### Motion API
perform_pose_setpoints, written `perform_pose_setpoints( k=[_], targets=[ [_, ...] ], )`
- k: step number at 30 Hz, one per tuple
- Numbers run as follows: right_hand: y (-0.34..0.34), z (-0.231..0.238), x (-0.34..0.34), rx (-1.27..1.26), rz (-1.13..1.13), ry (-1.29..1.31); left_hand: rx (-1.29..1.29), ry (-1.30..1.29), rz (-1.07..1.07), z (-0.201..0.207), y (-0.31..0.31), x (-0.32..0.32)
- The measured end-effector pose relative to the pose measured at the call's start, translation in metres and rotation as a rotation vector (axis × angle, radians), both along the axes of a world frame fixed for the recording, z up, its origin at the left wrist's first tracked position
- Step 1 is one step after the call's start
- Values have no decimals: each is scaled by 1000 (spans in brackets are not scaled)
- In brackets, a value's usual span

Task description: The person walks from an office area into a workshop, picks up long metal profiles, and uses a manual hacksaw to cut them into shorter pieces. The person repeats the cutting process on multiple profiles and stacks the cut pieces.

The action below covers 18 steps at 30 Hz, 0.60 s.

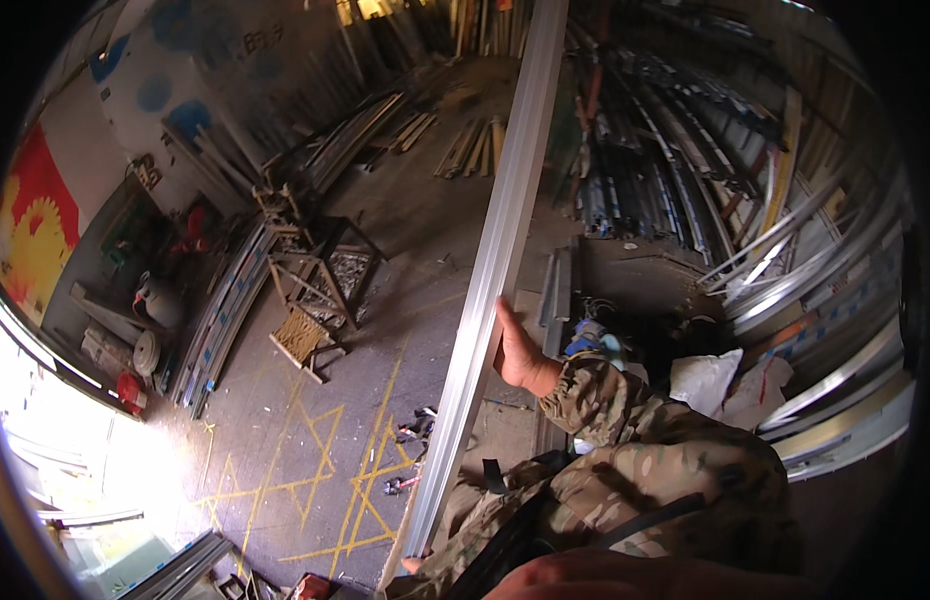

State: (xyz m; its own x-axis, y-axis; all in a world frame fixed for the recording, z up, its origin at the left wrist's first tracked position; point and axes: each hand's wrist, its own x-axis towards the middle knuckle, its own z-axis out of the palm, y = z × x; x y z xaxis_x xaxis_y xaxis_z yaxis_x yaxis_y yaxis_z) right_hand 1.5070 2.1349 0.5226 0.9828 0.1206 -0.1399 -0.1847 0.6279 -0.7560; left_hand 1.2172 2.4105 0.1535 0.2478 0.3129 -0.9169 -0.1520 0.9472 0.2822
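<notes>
A long silver aluminium profile (500, 235) with grooves along its face slants in front of me, from the bottom up past the top edge. My right hand (523, 355) is closed on its right side, thumb lying along the edge and the other fingers hidden behind it. At the profile's lower end a bit of my left hand (412, 565) shows against it; most of that hand is out of sight. Camouflage sleeves cover my arms.
Metal profiles lie stacked at the right (665, 170), with bright curved strips (815, 290) nearer. A wooden stand (320, 265) and a small woven-seat stool (303, 338) stand left of the profile. Long bars (225, 315) lie along the left wall. Yellow lines mark the floor (370, 480).
</notes>
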Motion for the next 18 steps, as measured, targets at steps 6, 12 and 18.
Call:
perform_pose_setpoints(
  k=[6, 12, 18],
  targets=[
    [81, -45, 132, -229, 103, 169, 61, -12, 137, 14, 70, 107],
    [159, -70, 248, -364, 90, 219, 66, -52, 213, 39, 125, 247],
    [168, -111, 353, -301, 127, 404, 98, -71, 293, 67, 150, 353]
  ],
)
